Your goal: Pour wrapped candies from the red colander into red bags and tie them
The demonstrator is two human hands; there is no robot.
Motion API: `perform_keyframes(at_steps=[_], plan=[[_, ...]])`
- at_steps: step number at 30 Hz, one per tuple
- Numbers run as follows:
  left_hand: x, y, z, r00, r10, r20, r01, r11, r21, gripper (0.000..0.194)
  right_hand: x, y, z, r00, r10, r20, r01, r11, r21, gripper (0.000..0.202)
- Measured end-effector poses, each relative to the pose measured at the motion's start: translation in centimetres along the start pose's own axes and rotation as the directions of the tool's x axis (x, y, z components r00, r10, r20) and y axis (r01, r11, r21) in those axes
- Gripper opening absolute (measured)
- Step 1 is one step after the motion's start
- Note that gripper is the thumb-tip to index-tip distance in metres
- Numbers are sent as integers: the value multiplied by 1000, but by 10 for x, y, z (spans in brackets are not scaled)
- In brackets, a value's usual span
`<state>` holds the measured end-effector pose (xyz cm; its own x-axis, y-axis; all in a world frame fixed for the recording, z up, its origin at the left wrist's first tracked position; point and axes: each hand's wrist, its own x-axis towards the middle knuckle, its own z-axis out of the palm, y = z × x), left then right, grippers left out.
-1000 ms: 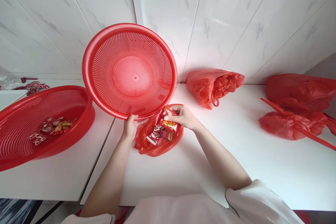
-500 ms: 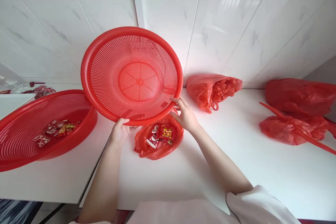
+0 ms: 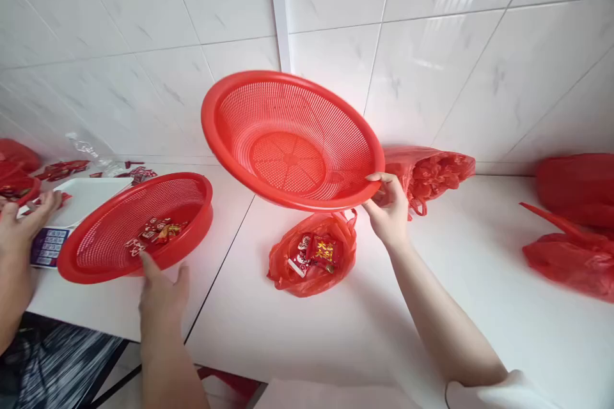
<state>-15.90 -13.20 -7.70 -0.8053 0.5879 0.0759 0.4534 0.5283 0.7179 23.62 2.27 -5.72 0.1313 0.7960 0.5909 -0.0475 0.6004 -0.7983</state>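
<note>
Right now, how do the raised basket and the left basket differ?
The raised basket is held up at its rim by the right hand; the left basket rests on the table. The left basket holds a few wrapped packets, while none show in the raised basket. Both are red and perforated.

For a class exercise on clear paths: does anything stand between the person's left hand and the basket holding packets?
Nothing visible does: the left hand is at the basket, on its near side. Another person's hand is off to the left.
</note>
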Motion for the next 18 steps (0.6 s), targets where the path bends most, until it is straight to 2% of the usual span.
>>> perform_keyframes(at_steps=[1, 3, 7, 10, 12, 14, 18], plan=[[6, -7, -2, 996, -25, -88, 34, 994, 105, 96, 2, -1, -3, 999, -36, -31, 36, 999, 4, 34], [19, -18, -4, 979, 1, -201, 41, 978, 207, 92, 8, -3, -10, 988, -119, -95, 117, 993, -26, 35], [36, -26, -4, 928, 141, -345, -78, 979, 190, 90, 18, -15, -30, 950, -245, -191, 223, 966, -131, 35], [42, -19, -5, 896, 187, -402, -123, 976, 180, 68, 22, -26, -44, 925, -290, -246, 252, 952, -175, 32], [44, -7, 0, 891, 233, -389, -195, 971, 136, 57, 24, -32, -50, 911, -300, -283, 254, 949, -188, 30], [43, 9, 13, 907, 263, -330, -268, 963, 31, 56, 24, -37, -54, 902, -306, -306, 258, 948, -188, 30], [39, 46, 56, 920, 340, -194, -375, 906, -193, 55, 24, -38, -57, 901, -307, -307, 256, 946, -197, 30]])
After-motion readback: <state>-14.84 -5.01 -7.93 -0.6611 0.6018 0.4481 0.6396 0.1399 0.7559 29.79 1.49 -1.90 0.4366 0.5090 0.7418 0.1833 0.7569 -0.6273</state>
